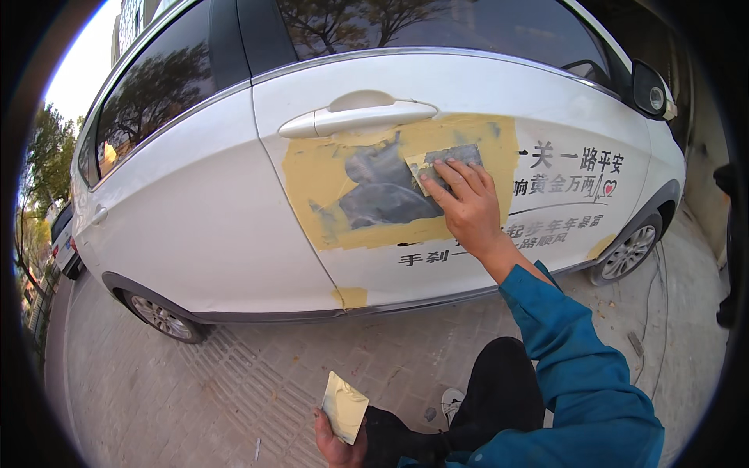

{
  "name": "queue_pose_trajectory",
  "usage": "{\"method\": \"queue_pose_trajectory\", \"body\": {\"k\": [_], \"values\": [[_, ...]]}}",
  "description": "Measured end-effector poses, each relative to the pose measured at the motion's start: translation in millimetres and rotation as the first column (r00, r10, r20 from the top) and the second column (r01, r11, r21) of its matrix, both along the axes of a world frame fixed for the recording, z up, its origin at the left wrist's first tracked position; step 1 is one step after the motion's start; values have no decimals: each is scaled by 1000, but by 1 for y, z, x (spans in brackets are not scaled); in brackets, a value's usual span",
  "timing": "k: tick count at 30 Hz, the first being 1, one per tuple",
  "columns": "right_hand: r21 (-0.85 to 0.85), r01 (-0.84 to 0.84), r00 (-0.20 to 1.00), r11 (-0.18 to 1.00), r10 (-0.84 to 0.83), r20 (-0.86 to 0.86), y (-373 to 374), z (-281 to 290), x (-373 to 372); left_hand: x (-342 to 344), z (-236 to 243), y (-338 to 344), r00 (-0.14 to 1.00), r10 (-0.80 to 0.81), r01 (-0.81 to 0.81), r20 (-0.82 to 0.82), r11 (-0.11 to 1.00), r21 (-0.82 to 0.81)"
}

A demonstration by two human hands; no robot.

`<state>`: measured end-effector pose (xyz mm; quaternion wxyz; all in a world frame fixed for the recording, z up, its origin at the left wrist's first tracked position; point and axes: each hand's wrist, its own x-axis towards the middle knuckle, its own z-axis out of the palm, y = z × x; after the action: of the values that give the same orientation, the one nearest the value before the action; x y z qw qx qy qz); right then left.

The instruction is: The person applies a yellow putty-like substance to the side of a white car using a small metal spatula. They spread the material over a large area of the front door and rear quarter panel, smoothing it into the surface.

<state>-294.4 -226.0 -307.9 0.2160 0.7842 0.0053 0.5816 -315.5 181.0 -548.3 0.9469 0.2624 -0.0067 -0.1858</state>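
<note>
My right hand (468, 203) presses a flat putty spreader (422, 169), smeared with yellow, against the front door (581, 129) of a white car. Its fingers lie over the spreader and hide part of it. Around it spreads a broad patch of yellow body filler (312, 168), with a dark grey bare area (386, 204) in the middle, just below the door handle (359, 117). Low down, my left hand (340, 448) grips a small rectangular plate (345, 407) coated with yellow filler, held apart from the car.
Smaller yellow patches mark the door's lower edge (353, 297) and the area near the front wheel (626, 253). Black and grey lettering covers the door's right part. A side mirror (652, 90) juts out at right. Paving (257, 374) lies below; a cable (665, 304) runs over it.
</note>
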Motion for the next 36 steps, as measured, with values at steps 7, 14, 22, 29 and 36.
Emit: {"method": "queue_pose_trajectory", "body": {"k": [7,14,22,29,36], "values": [[43,32,995,999,-27,-97,2,-43,-13,0,-1,-1,999,-34,34,8,999,-10],[49,-58,993,997,62,-96,29,-28,-28,-4,-1,2,999,-39,39,-13,999,-18],[-22,-35,999,999,35,-7,22,16,14,-7,0,-1,998,-58,58,9,998,-7],[107,-50,993,993,61,-103,28,-59,-7,-7,19,-6,996,-66,66,64,998,5],[882,-403,762,244,624,175,108,-97,-66,0,38,-24,989,-41,30,141,997,77]]}}
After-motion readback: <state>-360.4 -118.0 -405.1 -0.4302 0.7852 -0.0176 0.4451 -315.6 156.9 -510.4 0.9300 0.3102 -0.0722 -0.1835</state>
